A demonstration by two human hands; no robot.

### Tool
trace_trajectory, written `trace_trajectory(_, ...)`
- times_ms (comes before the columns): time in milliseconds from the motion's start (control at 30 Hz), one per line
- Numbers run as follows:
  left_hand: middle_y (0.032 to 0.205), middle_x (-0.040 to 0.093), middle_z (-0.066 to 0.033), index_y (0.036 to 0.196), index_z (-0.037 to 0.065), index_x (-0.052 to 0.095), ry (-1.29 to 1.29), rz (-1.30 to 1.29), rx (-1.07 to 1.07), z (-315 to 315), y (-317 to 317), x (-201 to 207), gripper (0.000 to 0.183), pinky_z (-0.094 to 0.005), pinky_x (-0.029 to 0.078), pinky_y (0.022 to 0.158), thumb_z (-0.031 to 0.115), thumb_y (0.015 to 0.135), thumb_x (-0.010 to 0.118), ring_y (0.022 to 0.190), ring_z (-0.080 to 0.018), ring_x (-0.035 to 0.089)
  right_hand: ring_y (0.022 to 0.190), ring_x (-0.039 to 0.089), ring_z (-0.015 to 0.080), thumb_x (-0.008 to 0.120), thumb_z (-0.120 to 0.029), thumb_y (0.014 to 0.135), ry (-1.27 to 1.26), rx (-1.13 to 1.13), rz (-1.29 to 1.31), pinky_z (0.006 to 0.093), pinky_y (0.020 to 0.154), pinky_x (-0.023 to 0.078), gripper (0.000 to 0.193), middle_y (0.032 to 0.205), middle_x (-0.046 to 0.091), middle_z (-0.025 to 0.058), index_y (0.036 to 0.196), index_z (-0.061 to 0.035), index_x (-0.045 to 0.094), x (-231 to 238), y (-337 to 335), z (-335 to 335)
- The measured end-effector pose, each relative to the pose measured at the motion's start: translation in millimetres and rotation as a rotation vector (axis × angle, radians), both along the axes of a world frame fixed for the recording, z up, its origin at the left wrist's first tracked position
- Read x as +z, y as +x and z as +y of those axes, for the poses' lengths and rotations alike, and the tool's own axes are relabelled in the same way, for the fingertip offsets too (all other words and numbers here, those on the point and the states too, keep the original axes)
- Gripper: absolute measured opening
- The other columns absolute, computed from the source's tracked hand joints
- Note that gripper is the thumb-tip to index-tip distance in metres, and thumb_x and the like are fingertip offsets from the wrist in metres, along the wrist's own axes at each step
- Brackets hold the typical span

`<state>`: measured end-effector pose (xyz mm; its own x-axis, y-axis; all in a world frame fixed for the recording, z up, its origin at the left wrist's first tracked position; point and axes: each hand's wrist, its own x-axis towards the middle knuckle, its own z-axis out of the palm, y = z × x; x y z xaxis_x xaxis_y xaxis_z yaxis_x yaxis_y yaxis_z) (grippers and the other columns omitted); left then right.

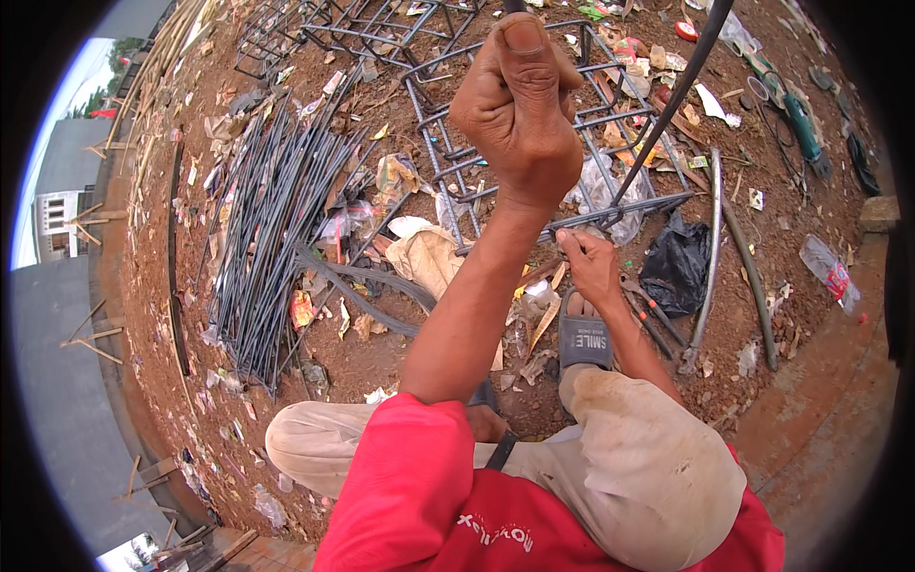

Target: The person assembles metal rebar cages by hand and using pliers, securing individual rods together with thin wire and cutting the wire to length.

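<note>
My left hand (522, 110) is raised in a closed fist with the thumb uppermost, close to the view. A dark end pokes out above the thumb, but what the fist holds is mostly hidden. Beyond it lies a rebar cage (624, 205) of grey steel bars. My right hand (593, 265) is low, its fingers pinched at the cage's near bar; a finer piece there would be too small to see. A dark rod (658, 124) slants from the top edge down toward the cage's near right corner.
Loose steel rods (272, 229) lie in a heap on the left. Around the cage are a black plastic bag (677, 262), a light pipe (707, 276), orange-marked tools (658, 310), a green power tool (801, 129) and a plastic bottle (829, 272). Litter covers the soil; my sandal (583, 343) is near my right hand.
</note>
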<state>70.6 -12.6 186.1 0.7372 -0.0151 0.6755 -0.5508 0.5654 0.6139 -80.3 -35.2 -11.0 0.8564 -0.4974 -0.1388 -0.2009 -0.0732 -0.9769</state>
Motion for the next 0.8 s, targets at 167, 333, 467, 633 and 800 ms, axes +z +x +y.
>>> trace_trajectory(167,0.054,0.042,0.0033,0.071,0.004,0.054,0.052,0.012,-0.055,2,3,-1,0.051,-0.0231,0.028,0.042,0.043,0.104,0.052,0.045,-0.0044,0.036,0.057,0.053,0.0108,0.059,-0.035,0.1,-0.14,0.006,0.064,0.0311,0.054,0.042,0.038,0.06,0.056,0.0033,0.091,0.0003,0.07,-8,3,-3)
trace_trajectory(333,0.054,0.04,0.0026,0.073,0.004,0.051,0.155,0.156,-0.192,16,-6,-13,0.049,-0.0235,0.032,0.043,0.042,0.103,0.055,0.043,-0.0067,0.038,0.051,0.046,0.0089,0.06,-0.032,0.099,0.203,-0.102,0.067,0.0294,0.05,0.035,0.037,0.058,0.054,0.0015,0.081,-0.0006,0.069,-12,9,11)
trace_trajectory(467,0.068,0.052,0.002,0.089,0.005,0.056,0.753,0.293,-0.121,44,-21,-62,0.026,-0.0234,0.038,0.058,0.027,0.101,0.062,0.062,-0.006,0.047,0.046,0.035,0.0061,0.056,-0.024,0.1,0.995,-0.164,0.058,0.0272,0.047,0.03,0.025,0.054,0.043,-0.0055,0.085,-0.0054,0.064,-13,7,13)
trace_trajectory(633,0.076,0.061,-0.003,0.103,0.002,0.059,1.196,0.086,-0.132,78,-36,-118,0.02,-0.0312,0.047,0.068,0.022,0.102,0.059,0.07,-0.0132,0.056,0.044,0.034,0.007,0.045,-0.023,0.103,1.923,-0.042,-0.231,0.0265,0.047,0.03,0.028,0.051,0.036,-0.0093,0.086,-0.0094,0.061,-35,6,18)
trace_trajectory(800,0.087,0.067,-0.0205,0.108,0.002,0.06,1.36,0.099,-0.106,79,-45,-132,0.015,-0.0405,0.049,0.069,0.014,0.103,0.053,0.079,-0.035,0.066,0.047,0.037,0.0086,0.041,-0.026,0.104,1.802,-0.014,-0.209,0.0272,0.049,0.034,0.031,0.055,0.04,-0.008,0.084,-0.0105,0.059,-23,6,18)
